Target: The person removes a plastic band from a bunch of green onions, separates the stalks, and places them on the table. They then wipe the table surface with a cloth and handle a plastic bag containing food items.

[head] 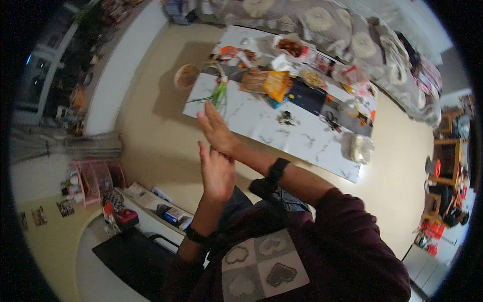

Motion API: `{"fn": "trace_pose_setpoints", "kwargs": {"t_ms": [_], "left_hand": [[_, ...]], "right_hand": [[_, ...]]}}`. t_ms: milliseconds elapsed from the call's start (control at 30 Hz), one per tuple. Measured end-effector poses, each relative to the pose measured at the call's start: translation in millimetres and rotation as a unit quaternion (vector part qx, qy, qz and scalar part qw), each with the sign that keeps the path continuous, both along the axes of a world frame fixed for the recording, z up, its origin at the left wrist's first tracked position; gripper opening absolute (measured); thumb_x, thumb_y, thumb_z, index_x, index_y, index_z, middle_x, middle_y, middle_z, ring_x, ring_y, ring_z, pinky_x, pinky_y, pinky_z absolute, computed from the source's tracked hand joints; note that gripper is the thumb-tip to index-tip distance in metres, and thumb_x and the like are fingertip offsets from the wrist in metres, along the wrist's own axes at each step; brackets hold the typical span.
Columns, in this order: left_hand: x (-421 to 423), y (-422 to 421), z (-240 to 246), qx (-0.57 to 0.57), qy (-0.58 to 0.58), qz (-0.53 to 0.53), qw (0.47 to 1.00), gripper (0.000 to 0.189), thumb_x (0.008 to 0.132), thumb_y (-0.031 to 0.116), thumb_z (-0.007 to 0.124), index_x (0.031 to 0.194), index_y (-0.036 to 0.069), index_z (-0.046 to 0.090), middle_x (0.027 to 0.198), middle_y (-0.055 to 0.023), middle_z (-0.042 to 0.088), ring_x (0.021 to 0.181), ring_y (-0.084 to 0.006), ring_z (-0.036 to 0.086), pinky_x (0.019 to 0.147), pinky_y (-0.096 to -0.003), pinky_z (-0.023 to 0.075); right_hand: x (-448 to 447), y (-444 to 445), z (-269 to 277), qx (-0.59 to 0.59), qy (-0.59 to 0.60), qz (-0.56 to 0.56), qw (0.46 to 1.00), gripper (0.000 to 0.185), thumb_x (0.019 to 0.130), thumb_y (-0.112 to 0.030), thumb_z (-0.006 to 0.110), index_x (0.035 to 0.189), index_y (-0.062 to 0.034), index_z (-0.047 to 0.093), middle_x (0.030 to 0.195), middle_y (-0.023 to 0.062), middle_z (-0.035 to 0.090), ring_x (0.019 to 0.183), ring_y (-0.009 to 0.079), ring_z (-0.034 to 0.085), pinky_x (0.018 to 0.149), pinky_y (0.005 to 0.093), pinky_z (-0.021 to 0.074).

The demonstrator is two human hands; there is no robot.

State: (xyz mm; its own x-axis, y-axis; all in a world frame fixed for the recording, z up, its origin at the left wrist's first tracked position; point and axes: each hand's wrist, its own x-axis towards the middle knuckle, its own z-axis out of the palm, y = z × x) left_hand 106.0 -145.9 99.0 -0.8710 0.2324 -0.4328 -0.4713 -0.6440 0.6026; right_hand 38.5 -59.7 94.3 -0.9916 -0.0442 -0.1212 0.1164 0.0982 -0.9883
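My left hand (219, 175) and my right hand (216, 130) meet in front of my body, above the floor beside a white marble-patterned table (260, 117). The left fingertips touch the heel of the right hand and are partly hidden there. My left thumb stands apart, and the right fingers stretch towards the table. Neither hand shows anything held. Just beyond the right fingertips lies a bunch of green onions (220, 92) on the table. A dark band circles each wrist.
On the table are an orange packet (276, 86), a brown paper bag (252, 81), a black cable (332, 121) and a clear plastic bag (362, 149). A covered sofa (324, 18) stands behind. A round container (186, 76), pink rack (87, 183) and low cabinet (145, 202) are leftward. Another person (451, 217) is far right.
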Motion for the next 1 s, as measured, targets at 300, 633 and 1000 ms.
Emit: {"fn": "trace_pose_setpoints", "kwargs": {"t_ms": [300,633,1000], "left_hand": [[-119.4,-185.3,-9.9,-0.182,0.201,0.084,0.959,0.068,0.096,0.052,0.025,0.146,0.008,0.009,0.149,-0.0185,0.013,0.138,-0.0296,0.014,0.112,-0.0396,0.0125],[-290.8,-339.4,-6.0,-0.679,0.413,0.023,0.606,0.067,0.091,0.045,0.036,0.143,0.008,0.02,0.149,-0.02,0.015,0.138,-0.0347,0.016,0.109,-0.0523,0.0095],[-493.1,-489.9,-116.1,-0.659,0.263,-0.482,0.513,0.059,0.094,0.047,0.036,0.138,0.007,0.034,0.14,-0.0179,0.037,0.128,-0.0322,0.037,0.104,-0.043,0.0307]], "right_hand": [[-102.1,-226.9,-20.8,-0.132,-0.032,0.093,0.986,0.083,0.092,-0.061,0.022,0.141,0.0048,0.013,0.147,0.023,0.015,0.138,0.0329,0.012,0.112,0.0375,0.0103],[-226.3,-357.6,-37.7,-0.448,-0.246,0.142,0.848,0.051,0.091,-0.046,0.048,0.123,-0.0068,0.048,0.119,0.0086,0.05,0.104,0.0192,0.05,0.092,0.0334,0.0399],[-408.8,-283.9,-176.4,-0.226,-0.211,0.086,0.947,0.042,0.089,-0.029,0.053,0.124,-0.0074,0.044,0.122,0.0119,0.046,0.109,0.0238,0.048,0.087,0.0374,0.0449]]}}
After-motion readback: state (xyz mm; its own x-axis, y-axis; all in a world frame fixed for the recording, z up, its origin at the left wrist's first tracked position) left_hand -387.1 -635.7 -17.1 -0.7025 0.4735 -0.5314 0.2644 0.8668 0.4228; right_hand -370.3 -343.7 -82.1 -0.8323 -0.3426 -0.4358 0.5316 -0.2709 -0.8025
